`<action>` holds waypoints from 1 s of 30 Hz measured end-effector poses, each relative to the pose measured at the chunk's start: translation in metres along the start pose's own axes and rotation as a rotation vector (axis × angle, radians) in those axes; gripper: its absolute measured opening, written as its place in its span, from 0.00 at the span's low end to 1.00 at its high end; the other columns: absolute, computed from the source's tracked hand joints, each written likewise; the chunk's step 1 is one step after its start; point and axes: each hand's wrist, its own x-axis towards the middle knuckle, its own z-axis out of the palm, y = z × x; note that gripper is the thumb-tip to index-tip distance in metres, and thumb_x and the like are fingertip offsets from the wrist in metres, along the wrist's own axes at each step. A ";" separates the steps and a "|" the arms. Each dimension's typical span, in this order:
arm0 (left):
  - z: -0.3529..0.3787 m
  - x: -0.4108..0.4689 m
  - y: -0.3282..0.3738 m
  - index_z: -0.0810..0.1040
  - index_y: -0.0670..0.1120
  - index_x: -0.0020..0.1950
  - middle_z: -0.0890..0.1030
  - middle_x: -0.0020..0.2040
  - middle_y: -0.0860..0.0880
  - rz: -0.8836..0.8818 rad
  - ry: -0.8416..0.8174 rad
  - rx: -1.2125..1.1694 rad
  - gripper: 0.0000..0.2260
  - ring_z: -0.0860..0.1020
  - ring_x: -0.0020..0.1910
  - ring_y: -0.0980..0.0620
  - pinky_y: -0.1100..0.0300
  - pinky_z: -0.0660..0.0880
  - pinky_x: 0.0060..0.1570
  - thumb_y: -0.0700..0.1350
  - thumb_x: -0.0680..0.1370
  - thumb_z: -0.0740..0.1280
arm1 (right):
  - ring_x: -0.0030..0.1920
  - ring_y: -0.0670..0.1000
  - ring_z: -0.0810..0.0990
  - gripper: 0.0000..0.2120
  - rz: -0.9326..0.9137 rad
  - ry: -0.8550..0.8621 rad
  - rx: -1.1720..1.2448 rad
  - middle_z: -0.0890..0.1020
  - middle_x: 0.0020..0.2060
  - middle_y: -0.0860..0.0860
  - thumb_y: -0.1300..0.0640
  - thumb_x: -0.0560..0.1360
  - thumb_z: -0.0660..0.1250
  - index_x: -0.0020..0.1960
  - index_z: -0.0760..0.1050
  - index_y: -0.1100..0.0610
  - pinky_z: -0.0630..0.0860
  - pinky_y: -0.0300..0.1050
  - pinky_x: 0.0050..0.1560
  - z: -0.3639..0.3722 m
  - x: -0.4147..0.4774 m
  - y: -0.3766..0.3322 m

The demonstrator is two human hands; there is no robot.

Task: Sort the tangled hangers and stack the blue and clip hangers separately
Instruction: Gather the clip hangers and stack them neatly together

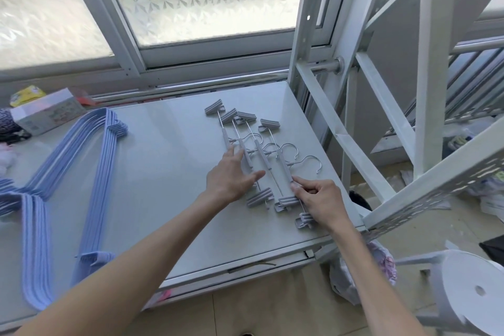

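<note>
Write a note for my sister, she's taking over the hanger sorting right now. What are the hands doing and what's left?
Left hand: open, lying flat on the clip hangers near the middle of the row.
Right hand: fingers pinching the bar of the clip hanger nearest the right edge of the table.
Blue hangers: already apart from the others, lying in piles on the left side of the table.
Clip hangers: side by side on the right, hooks pointing right, overlapping but not yet one neat stack.
Left to do: gather the clip hangers into one stack and tidy the blue ones into a single pile.
</note>
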 end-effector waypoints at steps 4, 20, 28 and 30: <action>0.009 -0.001 0.005 0.58 0.52 0.78 0.52 0.79 0.52 -0.014 0.039 -0.020 0.38 0.58 0.76 0.52 0.51 0.67 0.65 0.65 0.73 0.65 | 0.26 0.40 0.71 0.13 -0.069 -0.001 -0.124 0.72 0.20 0.42 0.53 0.75 0.71 0.59 0.82 0.52 0.65 0.28 0.30 0.001 0.000 0.003; 0.004 0.016 0.006 0.59 0.54 0.78 0.54 0.79 0.53 0.025 0.017 0.042 0.40 0.64 0.74 0.48 0.50 0.69 0.64 0.69 0.71 0.64 | 0.58 0.56 0.76 0.14 -0.199 0.004 -0.507 0.79 0.55 0.55 0.57 0.80 0.63 0.64 0.77 0.57 0.73 0.51 0.60 0.006 -0.002 -0.026; 0.005 0.026 0.013 0.60 0.59 0.76 0.59 0.78 0.48 0.062 0.062 0.058 0.39 0.64 0.73 0.48 0.50 0.70 0.63 0.69 0.68 0.67 | 0.63 0.57 0.74 0.21 -0.160 -0.004 -0.569 0.76 0.64 0.54 0.52 0.78 0.64 0.68 0.73 0.60 0.70 0.51 0.65 0.024 -0.002 -0.037; 0.004 0.028 0.014 0.59 0.63 0.76 0.59 0.78 0.45 0.084 0.046 0.091 0.38 0.63 0.74 0.47 0.49 0.70 0.63 0.69 0.69 0.66 | 0.63 0.57 0.74 0.20 -0.150 -0.004 -0.588 0.76 0.64 0.53 0.56 0.78 0.64 0.68 0.73 0.58 0.70 0.51 0.65 0.022 0.000 -0.036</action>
